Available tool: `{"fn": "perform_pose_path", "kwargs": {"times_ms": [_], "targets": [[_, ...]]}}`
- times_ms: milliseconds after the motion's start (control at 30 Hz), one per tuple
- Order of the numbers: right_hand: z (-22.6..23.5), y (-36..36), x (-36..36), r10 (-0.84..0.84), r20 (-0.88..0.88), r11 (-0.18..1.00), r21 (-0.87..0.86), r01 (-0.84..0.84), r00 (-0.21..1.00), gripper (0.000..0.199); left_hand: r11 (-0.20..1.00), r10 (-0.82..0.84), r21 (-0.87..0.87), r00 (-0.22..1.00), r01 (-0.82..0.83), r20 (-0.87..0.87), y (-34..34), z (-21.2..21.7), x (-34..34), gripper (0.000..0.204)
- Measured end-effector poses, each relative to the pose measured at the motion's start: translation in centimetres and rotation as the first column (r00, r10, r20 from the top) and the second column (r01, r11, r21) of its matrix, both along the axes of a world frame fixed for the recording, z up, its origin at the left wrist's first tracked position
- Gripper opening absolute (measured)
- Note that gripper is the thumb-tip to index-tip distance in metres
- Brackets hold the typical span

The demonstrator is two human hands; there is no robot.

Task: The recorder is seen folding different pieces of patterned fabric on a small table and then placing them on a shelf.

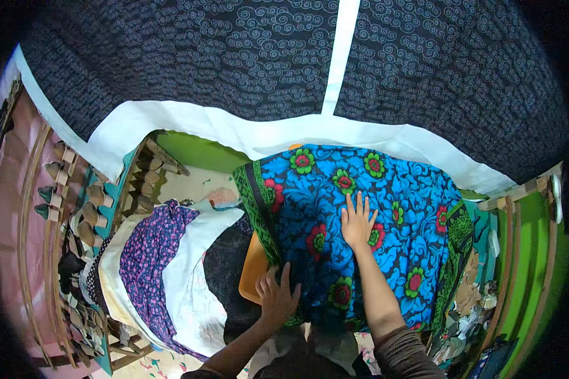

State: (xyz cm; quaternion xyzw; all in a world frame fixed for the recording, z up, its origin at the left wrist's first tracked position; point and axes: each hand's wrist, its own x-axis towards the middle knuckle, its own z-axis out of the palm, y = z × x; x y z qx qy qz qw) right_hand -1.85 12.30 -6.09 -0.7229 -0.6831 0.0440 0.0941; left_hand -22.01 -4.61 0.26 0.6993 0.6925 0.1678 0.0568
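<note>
Blue floral cloth (417,189) partly covers an orange surface (252,270) — the right hand (358,224) lies splayed flat on the cloth; the left hand (277,298) touches its green border (257,203) — whether pinching, unclear.

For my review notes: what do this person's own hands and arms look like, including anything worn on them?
Both the left hand and right hand are bare, with no gloves and no watch or bracelet visible. The right sleeve is dark brownish and leaves most of the forearm uncovered. Of the left sleeve, only a dark edge shows.
</note>
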Motion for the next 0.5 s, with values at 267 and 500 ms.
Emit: {"fn": "perform_pose_path", "kwargs": {"times_ms": [267, 500], "targets": [[4.9, -13.9, -3.9, 0.180, -0.127, 0.983, 0.063, -0.173, 0.976, 0.055, 0.995, -0.028, -0.088, 0.994, 0.037, 0.106, -7.2, -0.9, 0.7, 0.067], [1.8, -23.2, -2.0, 0.311, -0.083, 0.948, -0.050, -0.315, 0.947, 0.045, 0.985, 0.098, -0.136, 0.995, -0.102, -0.034, -8.4, -5.2, 3.0, 0.060]]}}
